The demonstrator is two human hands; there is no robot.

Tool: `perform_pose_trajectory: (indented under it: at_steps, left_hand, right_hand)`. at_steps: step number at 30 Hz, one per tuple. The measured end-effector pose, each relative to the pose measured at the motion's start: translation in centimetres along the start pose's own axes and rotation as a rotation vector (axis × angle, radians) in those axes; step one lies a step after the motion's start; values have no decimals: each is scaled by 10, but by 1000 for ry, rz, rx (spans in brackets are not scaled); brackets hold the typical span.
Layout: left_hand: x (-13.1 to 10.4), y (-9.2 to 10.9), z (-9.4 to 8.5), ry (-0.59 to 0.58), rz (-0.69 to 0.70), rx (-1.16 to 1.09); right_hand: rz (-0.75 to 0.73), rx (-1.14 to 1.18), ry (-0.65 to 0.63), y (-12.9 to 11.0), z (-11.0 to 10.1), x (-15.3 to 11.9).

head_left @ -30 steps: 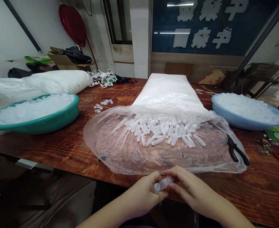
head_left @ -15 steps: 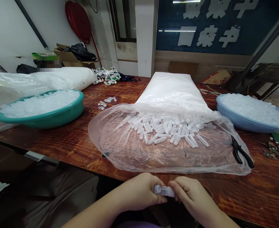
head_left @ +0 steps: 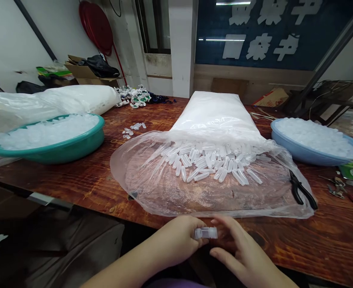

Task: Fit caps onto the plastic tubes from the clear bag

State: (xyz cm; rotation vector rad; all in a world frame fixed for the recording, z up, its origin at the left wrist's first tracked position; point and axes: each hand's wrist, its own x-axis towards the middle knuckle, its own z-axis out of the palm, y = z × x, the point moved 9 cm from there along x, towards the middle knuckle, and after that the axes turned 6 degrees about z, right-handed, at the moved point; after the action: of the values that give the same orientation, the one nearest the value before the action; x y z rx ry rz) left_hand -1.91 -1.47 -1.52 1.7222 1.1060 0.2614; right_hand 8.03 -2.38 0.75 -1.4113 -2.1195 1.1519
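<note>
I am watching the left hand point(head_left: 181, 240) pinching a small clear plastic piece point(head_left: 205, 233) between thumb and fingers, its left end tucking into the grip and partly hiding from me. The piece's long axis is running left to right, close to level, and its free end is pointing straight at the right hand point(head_left: 245, 256). That right hand is standing wide, thumb below and forefinger above, with the free end sitting just left of the opening between them; I am not seeing it grip anything, and I cannot tell whether a farther finger is touching the piece. So the piece is lying left of the right hand and right of the left palm, with the left hand the nearer. Both hands are working at the near edge of the worktop point(head_left: 86, 180). Just beyond them a clear plastic bag point(head_left: 209, 114) is spreading its mouth towards me, and loose tubes point(head_left: 200, 163) are lying in it, pointing several ways. Black-handled pliers point(head_left: 296, 193) are resting by the right end of that mouth, a green basin point(head_left: 74, 150) is standing to the left, and a blue basin point(head_left: 302, 153) to the far right.
</note>
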Motion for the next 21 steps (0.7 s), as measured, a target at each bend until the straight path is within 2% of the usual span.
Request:
perform_pose_trajectory:
  at_steps: [2, 6, 9, 11, 14, 18, 21]
  left_hand:
    - [0, 0, 1, -3, 4, 49]
    - [0, 2, 2, 0, 24, 118]
    - [0, 4, 0, 13, 25, 128]
    - [0, 7, -1, 29, 36, 205]
    - [0, 8, 3, 20, 30, 370]
    - [-2, 4, 16, -52, 25, 430]
    - [-4, 4, 19, -54, 29, 403]
  right_hand:
    - [-12, -10, -23, -3, 2, 0]
    - [147, 5, -22, 8, 2, 1]
    - [62, 50, -1, 2, 4, 0]
    - [57, 74, 9, 3, 7, 1]
    - [225, 287, -19, 18, 16, 3]
    - [470, 687, -203, 30, 50, -4]
    - [532, 749, -283, 30, 61, -12]
